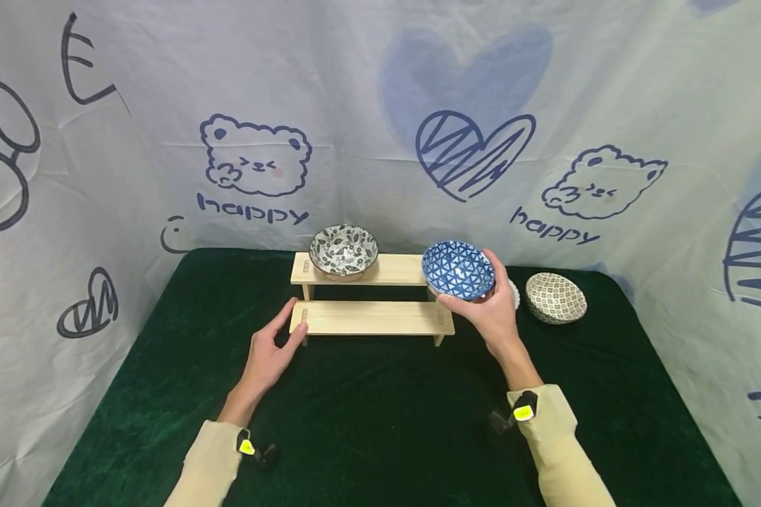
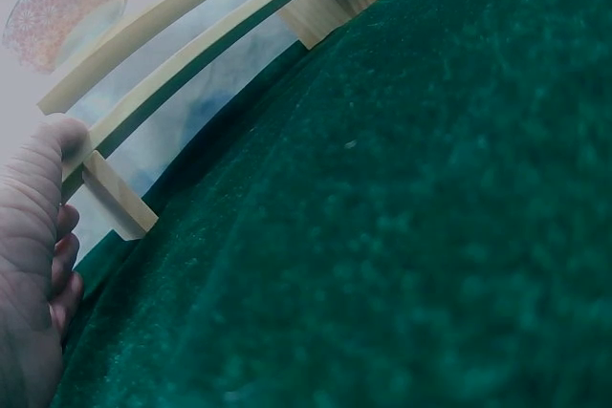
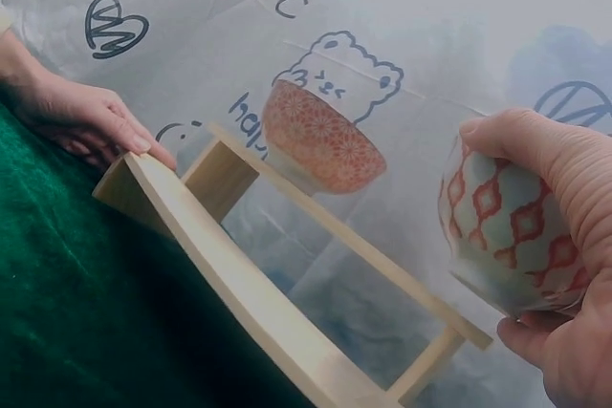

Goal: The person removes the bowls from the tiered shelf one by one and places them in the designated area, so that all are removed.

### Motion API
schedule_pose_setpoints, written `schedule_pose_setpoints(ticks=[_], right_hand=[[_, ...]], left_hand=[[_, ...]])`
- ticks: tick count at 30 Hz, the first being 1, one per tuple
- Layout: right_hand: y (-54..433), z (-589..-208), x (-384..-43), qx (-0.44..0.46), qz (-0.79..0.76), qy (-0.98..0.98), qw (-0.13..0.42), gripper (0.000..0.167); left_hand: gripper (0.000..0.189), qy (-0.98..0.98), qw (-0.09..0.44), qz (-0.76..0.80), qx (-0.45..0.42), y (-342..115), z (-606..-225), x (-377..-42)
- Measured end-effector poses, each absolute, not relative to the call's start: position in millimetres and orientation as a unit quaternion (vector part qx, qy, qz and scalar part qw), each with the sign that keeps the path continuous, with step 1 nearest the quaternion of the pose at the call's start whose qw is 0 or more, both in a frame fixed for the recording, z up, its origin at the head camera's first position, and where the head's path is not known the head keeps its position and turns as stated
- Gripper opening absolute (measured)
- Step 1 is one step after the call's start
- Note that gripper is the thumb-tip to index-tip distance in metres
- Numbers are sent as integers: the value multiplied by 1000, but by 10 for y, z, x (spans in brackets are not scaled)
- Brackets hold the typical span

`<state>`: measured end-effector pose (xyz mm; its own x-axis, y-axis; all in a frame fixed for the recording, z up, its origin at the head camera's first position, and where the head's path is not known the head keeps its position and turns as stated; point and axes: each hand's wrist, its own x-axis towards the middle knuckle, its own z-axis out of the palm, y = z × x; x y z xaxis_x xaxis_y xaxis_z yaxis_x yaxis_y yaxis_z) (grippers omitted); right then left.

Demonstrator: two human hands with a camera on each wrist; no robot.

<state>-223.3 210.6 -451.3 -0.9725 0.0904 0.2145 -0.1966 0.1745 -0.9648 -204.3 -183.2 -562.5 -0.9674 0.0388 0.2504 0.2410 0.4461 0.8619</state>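
My right hand (image 1: 496, 317) holds a small bowl (image 1: 458, 270) by its right side, thumb and fingers around it. Inside, the bowl has blue and white triangles; its outer wall (image 3: 512, 222) shows a red pattern on white. It is over the right end of a two-step wooden shelf (image 1: 370, 318), tilted toward the head camera. My left hand (image 1: 271, 352) grips the left end of the lower step, with the thumb (image 2: 65, 133) at the front edge. A bowl with dark leaves inside (image 1: 343, 250) stands on the upper step's left part; its outside (image 3: 320, 140) is reddish.
A bowl with a brown lattice pattern (image 1: 556, 298) sits on the green cloth (image 1: 380, 422) right of the shelf. A white rim (image 1: 515, 294) peeks out behind my right hand, mostly hidden. A white printed curtain (image 1: 355, 105) hangs behind the table.
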Motion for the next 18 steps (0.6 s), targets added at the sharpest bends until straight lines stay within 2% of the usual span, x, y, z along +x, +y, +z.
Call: schedule_pose_setpoints(ticks=[6,18], right_hand=[[2161,-4565,-2158,25,632,-763,130,102],[2297,-4647,-1963,9,636,-760,131,103]], left_hand=[[64,-845,95,-519,-84,-1835,-5627,-2044],[64,-845,95,-520,-84,-1848,-5638,-2048]])
